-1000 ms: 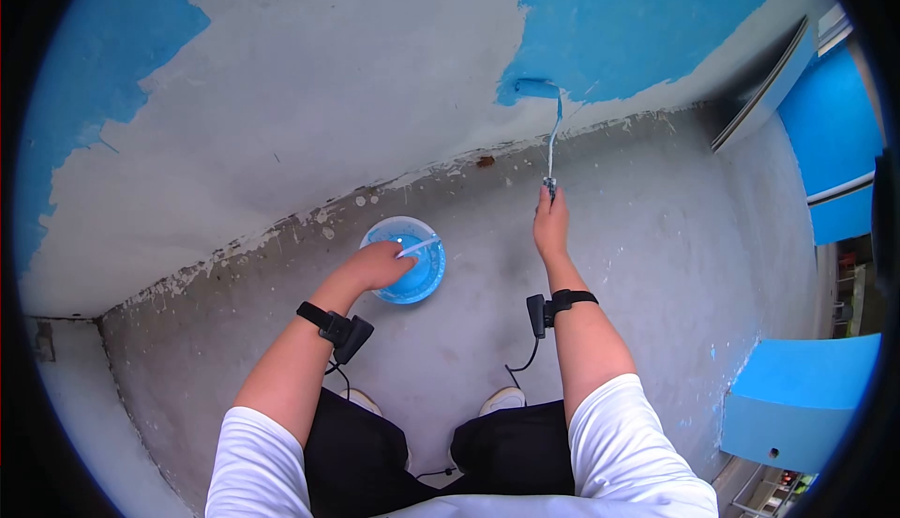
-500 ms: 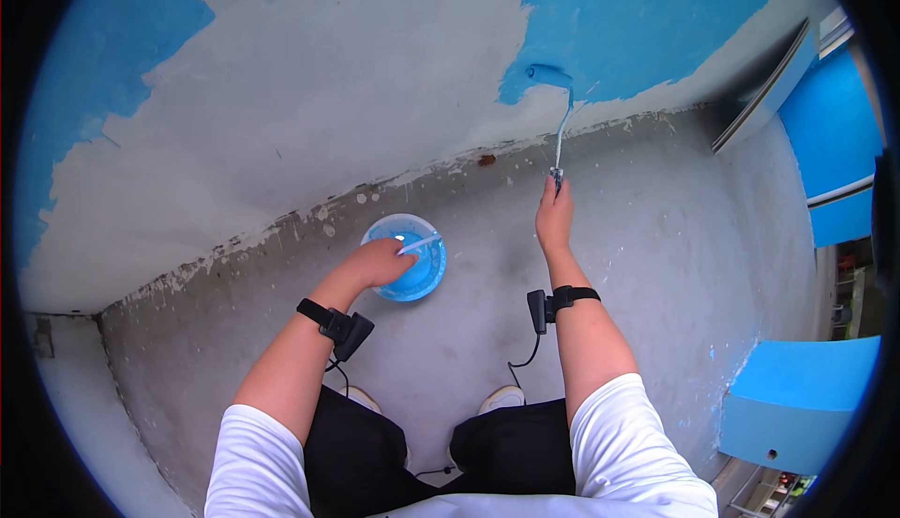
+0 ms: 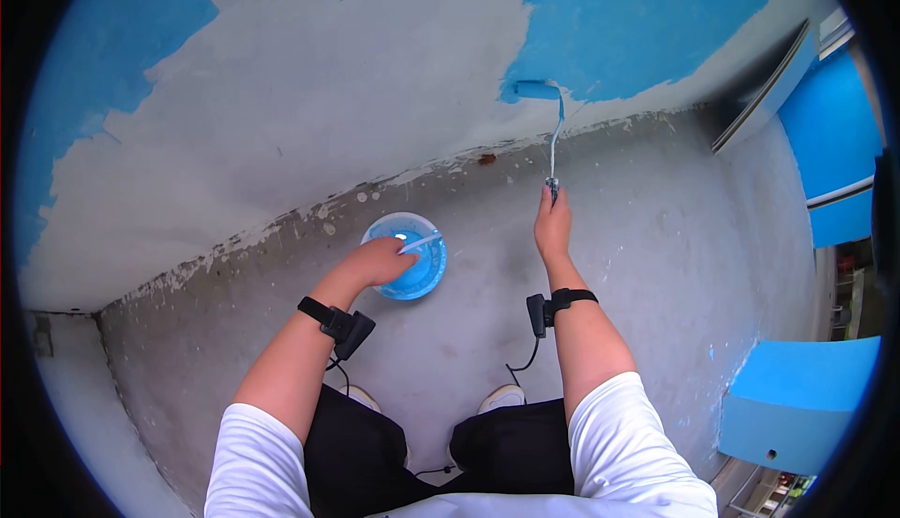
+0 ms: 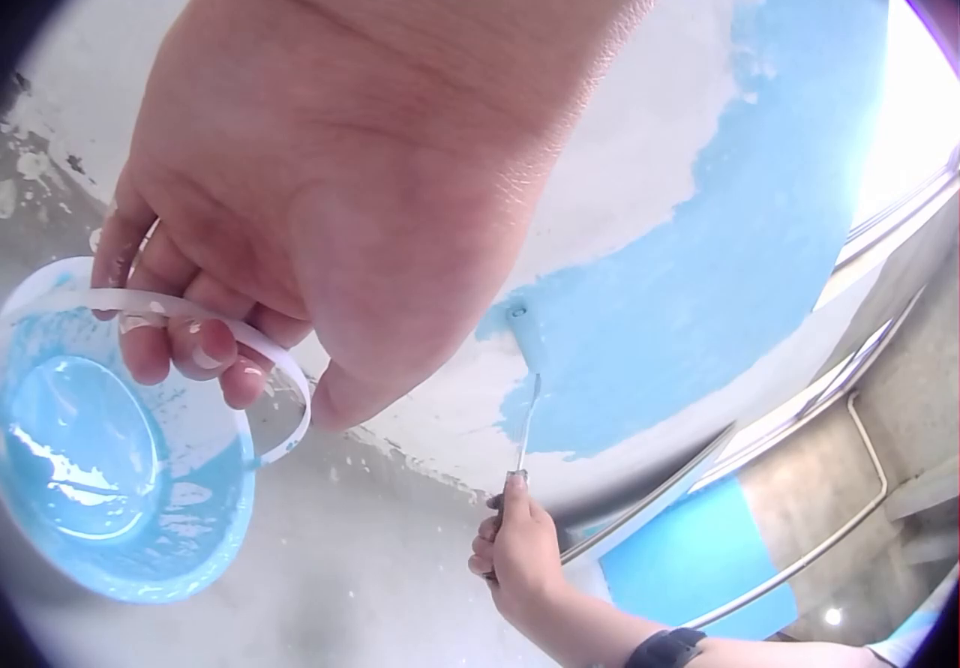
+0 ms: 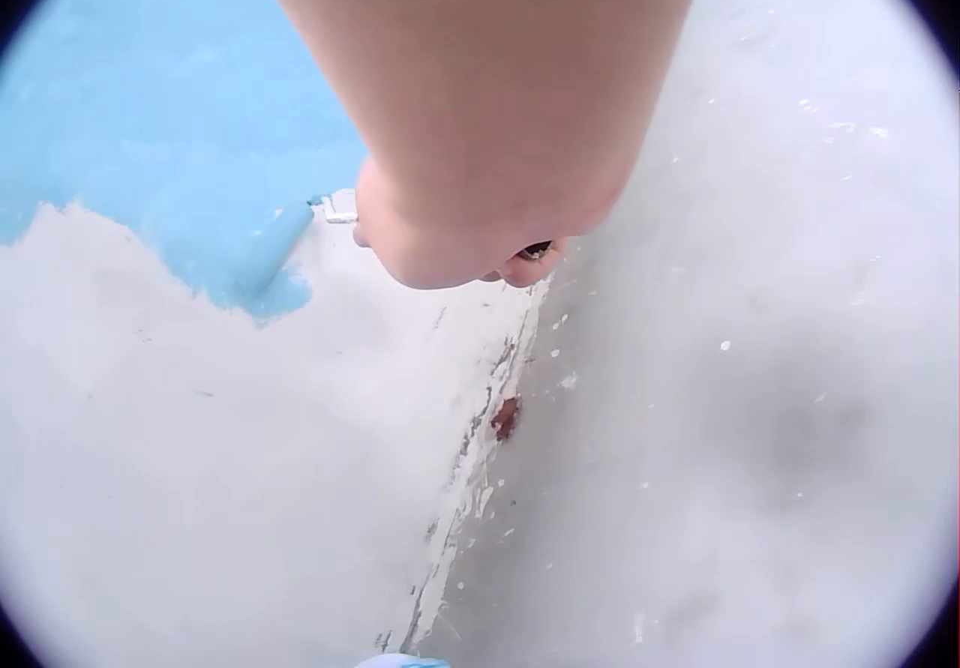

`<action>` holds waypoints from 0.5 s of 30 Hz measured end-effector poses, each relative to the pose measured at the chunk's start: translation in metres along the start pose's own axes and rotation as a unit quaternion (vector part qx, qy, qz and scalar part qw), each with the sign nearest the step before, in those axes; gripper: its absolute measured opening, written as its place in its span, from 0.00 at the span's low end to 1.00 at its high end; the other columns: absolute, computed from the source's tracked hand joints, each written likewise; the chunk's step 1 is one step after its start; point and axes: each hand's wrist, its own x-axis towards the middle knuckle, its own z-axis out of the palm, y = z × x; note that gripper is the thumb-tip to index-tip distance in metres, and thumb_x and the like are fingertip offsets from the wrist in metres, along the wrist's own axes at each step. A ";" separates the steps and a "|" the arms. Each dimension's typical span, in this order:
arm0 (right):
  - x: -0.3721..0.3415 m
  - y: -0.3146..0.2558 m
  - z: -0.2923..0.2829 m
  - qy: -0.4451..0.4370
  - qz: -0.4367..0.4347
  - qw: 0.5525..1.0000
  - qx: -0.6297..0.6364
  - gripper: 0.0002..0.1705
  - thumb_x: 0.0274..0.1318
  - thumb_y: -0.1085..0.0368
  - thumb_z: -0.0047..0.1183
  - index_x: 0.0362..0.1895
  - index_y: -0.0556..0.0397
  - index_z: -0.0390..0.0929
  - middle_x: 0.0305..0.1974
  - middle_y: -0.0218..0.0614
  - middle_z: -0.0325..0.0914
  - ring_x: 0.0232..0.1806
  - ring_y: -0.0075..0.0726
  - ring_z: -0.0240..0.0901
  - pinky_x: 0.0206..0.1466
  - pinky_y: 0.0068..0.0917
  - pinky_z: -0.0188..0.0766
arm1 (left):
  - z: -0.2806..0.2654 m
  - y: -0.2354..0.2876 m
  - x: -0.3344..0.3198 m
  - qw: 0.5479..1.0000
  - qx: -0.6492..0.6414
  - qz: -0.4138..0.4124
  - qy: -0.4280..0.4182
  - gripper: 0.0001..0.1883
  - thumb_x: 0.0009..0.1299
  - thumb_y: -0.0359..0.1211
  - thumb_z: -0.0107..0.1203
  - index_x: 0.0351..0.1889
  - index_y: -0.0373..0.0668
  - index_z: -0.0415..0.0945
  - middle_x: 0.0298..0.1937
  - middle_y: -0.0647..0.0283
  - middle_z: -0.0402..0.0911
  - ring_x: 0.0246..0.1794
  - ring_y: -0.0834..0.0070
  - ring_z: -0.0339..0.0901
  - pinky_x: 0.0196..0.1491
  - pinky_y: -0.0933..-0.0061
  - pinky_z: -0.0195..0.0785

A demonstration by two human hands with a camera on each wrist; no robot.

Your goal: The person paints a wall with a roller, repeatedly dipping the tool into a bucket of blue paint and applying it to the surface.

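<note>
My left hand (image 3: 379,263) holds a white bucket (image 3: 433,285) by its plastic handle (image 4: 285,364); in the left wrist view the fingers curl under that strap. Blue paint (image 4: 83,443) covers the bucket's bottom and streaks its inner wall. My right hand (image 3: 553,227) grips the dark handle of a paint roller (image 3: 537,90). The blue-coated roller lies against the wall (image 3: 328,77), at the lower edge of a blue painted area (image 3: 637,21). In the right wrist view the roller (image 5: 276,266) shows beyond the right hand (image 5: 450,233), which hides most of the handle.
Bare whitish wall spreads left of the roller, with more blue at far left. Paint spatter marks the wall's foot and the grey floor (image 3: 647,237). A leaning panel (image 3: 769,87) and a blue box-like block (image 3: 797,396) stand at right. My shoes (image 3: 502,399) are below.
The roller went up the wall and a little right, then came back down to about its earlier spot, my right hand moving with it. The left hand and bucket stayed nearly still.
</note>
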 end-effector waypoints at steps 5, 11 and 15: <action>-0.003 -0.005 0.004 0.013 0.014 0.999 -0.028 0.19 0.71 0.52 0.43 0.43 0.58 0.70 0.34 0.61 0.78 0.40 0.72 0.73 0.39 0.58 0.66 | -0.001 -0.002 0.001 1.000 0.010 -0.002 -0.009 0.28 0.70 0.53 0.50 0.46 0.35 0.80 0.47 0.45 0.82 0.48 0.51 0.80 0.50 0.57 0.72; -0.004 0.002 0.001 0.003 0.005 1.000 -0.030 0.19 0.71 0.52 0.43 0.41 0.58 0.70 0.33 0.61 0.78 0.38 0.72 0.74 0.38 0.58 0.66 | -0.001 -0.003 0.001 1.000 0.005 -0.001 -0.007 0.27 0.69 0.53 0.50 0.45 0.35 0.80 0.46 0.44 0.82 0.47 0.50 0.80 0.49 0.57 0.71; -0.001 -0.003 0.005 0.019 0.012 1.000 -0.018 0.20 0.71 0.51 0.44 0.40 0.58 0.70 0.30 0.60 0.78 0.37 0.73 0.73 0.37 0.58 0.65 | -0.001 -0.002 0.001 1.000 0.009 -0.003 -0.010 0.28 0.69 0.53 0.50 0.46 0.35 0.80 0.46 0.44 0.82 0.47 0.50 0.80 0.50 0.57 0.71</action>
